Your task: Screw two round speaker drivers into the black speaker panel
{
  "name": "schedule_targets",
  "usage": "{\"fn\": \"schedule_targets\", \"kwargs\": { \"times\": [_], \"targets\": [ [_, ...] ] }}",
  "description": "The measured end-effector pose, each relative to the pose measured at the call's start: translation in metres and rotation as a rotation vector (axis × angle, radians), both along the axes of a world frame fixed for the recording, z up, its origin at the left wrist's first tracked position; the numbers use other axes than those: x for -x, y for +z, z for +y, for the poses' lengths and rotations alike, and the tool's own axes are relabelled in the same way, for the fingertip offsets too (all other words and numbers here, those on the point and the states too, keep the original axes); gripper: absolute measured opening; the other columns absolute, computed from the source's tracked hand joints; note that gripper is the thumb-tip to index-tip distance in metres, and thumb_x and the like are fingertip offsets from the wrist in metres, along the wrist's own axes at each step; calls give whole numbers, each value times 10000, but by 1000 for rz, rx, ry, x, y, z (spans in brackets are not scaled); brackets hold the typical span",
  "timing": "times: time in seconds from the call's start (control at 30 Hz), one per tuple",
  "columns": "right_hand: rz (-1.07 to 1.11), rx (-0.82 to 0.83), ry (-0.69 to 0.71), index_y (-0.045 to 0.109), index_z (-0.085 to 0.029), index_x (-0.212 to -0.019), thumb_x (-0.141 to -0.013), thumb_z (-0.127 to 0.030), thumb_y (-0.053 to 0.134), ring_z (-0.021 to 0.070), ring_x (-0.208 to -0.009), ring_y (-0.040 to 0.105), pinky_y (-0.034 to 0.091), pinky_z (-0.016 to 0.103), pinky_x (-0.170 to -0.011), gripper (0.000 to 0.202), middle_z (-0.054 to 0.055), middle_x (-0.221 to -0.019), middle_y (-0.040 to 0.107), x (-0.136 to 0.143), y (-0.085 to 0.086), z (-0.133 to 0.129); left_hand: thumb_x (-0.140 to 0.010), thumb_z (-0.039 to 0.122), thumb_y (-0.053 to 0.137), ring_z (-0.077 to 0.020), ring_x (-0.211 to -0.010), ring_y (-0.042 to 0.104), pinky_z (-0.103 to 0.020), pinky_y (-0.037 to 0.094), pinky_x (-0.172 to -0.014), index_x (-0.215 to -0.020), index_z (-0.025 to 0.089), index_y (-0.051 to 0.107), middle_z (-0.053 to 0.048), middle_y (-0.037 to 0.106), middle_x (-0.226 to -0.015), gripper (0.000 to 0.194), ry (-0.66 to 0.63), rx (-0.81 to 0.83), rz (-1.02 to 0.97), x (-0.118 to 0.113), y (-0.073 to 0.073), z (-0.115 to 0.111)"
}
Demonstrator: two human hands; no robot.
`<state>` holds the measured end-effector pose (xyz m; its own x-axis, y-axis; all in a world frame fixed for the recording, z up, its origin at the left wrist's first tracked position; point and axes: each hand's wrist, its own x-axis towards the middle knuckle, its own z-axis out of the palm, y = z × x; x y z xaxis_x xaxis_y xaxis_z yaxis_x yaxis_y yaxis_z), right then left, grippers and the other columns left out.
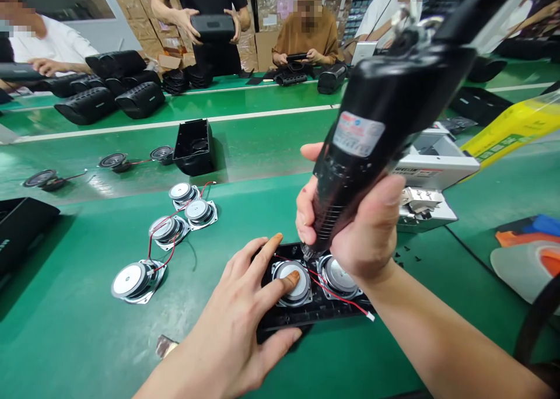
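Our right hand (pixel 350 224) is wrapped tight around the black electric screwdriver (pixel 371 130), fingers curled about its ribbed lower body, the tool tilted with its top leaning away to the right. Its tip comes down at the far edge of the black speaker panel (pixel 306 314), between the two round drivers seated in it. Our left hand (pixel 245 311) lies flat and spread over the near left part of the same panel, one fingertip pressed on the silver cap of the left driver (pixel 294 279); the other fingers fan out over the panel's left end and its near edge. The right driver (pixel 339 275) sits just beneath our right hand. Thin red wires (pixel 332 291) cross the panel from the drivers to a small white plug (pixel 370 316) at its right end.

So the panel lies directly under both hands, close to us on the green table (pixel 87 340).

To the left, well apart from the panel, loose drivers (pixel 181 215) joined by red wires rest on the table, the largest one (pixel 136 279) nearest us. Beyond them, an open black housing (pixel 195 147) stands on the green belt. To the right is a white device (pixel 433 177), and a yellow bag (pixel 511 128) beyond it. Other people work at the far side with black speaker shells (pixel 114 90).
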<state>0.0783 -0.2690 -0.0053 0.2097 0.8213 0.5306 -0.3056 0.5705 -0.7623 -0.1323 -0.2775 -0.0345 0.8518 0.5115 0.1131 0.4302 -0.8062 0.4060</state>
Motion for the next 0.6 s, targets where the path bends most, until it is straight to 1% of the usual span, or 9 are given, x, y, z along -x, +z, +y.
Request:
{"fn": "schedule_targets", "kwargs": {
  "times": [0.07, 0.13, 0.2, 0.23, 0.3, 0.4, 0.5, 0.6],
  "targets": [
    [43, 19, -43, 700, -228, -1229, -921, -741, 667, 149, -479, 510, 395, 282, -406, 599, 16, -721, 600, -3, 8, -2, -966, 446, 707, -410, -1589, 190, -674, 493, -1143, -1418, 298, 553, -84, 177, -1764, 500, 2, 60, -11, 2, 1, 0],
    [83, 38, -67, 707, -226, -1192, -890, -752, 701, 155, -466, 506, 393, 280, -396, 606, 10, -691, 598, -6, 17, -4, -1000, 484, 658, -404, -1578, 234, -666, 510, -1128, -1389, 290, 577, -100, 232, -1746, 442, 38, 81, -72, 1, 4, 1],
    [98, 53, -113, 697, -222, -1166, -884, -768, 697, 154, -432, 485, 380, 279, -371, 614, -1, -649, 585, -10, 27, -6, -1048, 397, 586, -380, -1543, 307, -664, 499, -1130, -1330, 271, 611, -116, 327, -1700, 310, 112, 38, -154, -7, 6, 1],
    [97, 50, -141, 690, -219, -1161, -899, -776, 671, 155, -419, 481, 375, 279, -359, 616, -5, -631, 576, -12, 32, -8, -1055, 341, 567, -370, -1527, 330, -668, 486, -1134, -1318, 263, 619, -121, 370, -1672, 278, 146, 3, -183, -12, 7, 1],
    [103, 28, -177, 689, -214, -1154, -936, -770, 620, 151, -419, 492, 384, 280, -345, 601, -9, -631, 565, -16, 42, -12, -1042, 286, 582, -368, -1505, 348, -687, 459, -1135, -1308, 258, 634, -124, 431, -1627, 273, 188, -56, -210, -26, 9, 2],
    [119, 14, -161, 709, -221, -1140, -954, -688, 661, 155, -436, 519, 398, 298, -341, 505, -7, -660, 567, -24, 52, -19, -1001, 262, 649, -391, -1489, 357, -729, 414, -1139, -1247, 245, 684, -124, 475, -1597, 249, 209, -84, -216, -45, 10, 2],
    [96, 20, -144, 723, -255, -1153, -946, -598, 722, 171, -447, 534, 379, 323, -329, 400, -14, -663, 572, -30, 55, -25, -952, 232, 717, -413, -1478, 369, -760, 386, -1136, -1192, 235, 723, -124, 486, -1596, 239, 219, -76, -222, -55, 9, 2],
    [77, 28, -168, 731, -282, -1147, -894, -626, 766, 180, -447, 532, 370, 350, -321, 429, -26, -650, 564, -32, 54, -27, -967, 199, 692, -403, -1476, 384, -766, 386, -1124, -1151, 268, 746, -90, 502, -1596, 203, 200, -54, -251, -55, 8, 4]
  ]
}}
